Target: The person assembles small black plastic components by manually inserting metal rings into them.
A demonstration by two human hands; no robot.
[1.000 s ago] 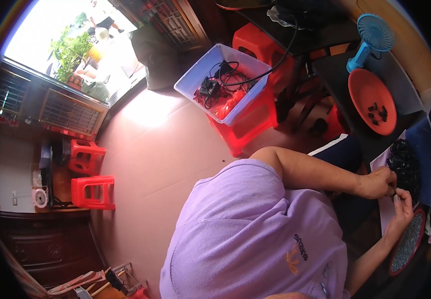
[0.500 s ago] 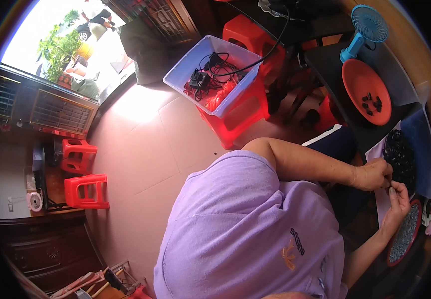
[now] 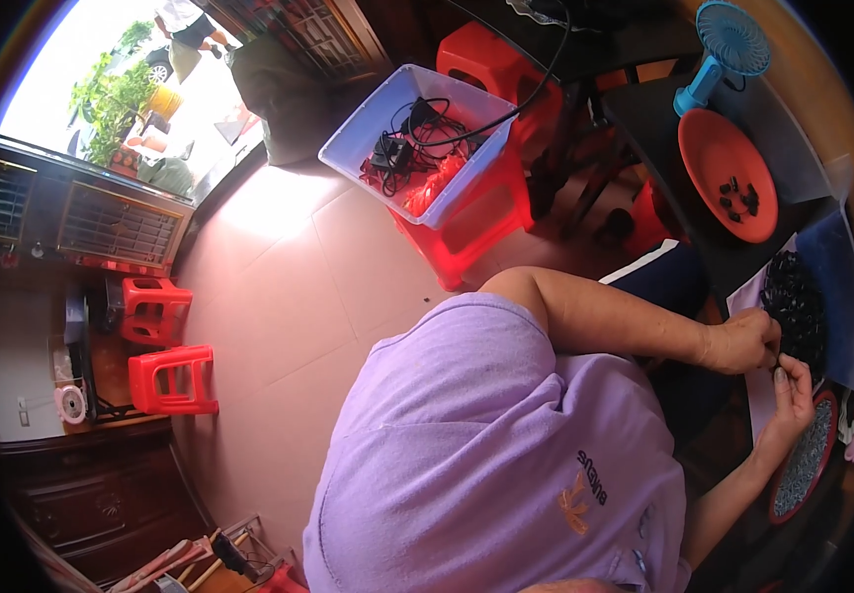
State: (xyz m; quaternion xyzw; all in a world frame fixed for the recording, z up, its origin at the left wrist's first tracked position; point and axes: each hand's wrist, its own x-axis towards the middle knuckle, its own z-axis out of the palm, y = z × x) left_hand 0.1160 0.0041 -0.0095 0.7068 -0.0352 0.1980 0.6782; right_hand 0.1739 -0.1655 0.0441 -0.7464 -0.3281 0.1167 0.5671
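Note:
My left hand [image 3: 743, 341] reaches from the upper arm to the edge of a heap of small black parts [image 3: 795, 308] and is closed, pinching one. My right hand [image 3: 793, 393] comes up from below and meets it fingertip to fingertip, also pinching at a small black part. The heap lies on a white sheet [image 3: 758, 385] over a blue mat [image 3: 842, 287]. Just below my right hand lies a round red-rimmed tray [image 3: 805, 465] packed with several small dark parts. My purple shirt [image 3: 486, 455] hides my lap.
An orange round tray [image 3: 719, 158] with a few black parts and a blue desk fan [image 3: 728, 44] stand on the dark table beyond. A pale bin of cables [image 3: 422, 138] rests on a red stool [image 3: 467, 222]. Two more red stools [image 3: 165, 341] stand at left.
The view has swung a little, so everything sits slightly lower in the picture. Both hands stay together at the edge of the black heap, fingers working.

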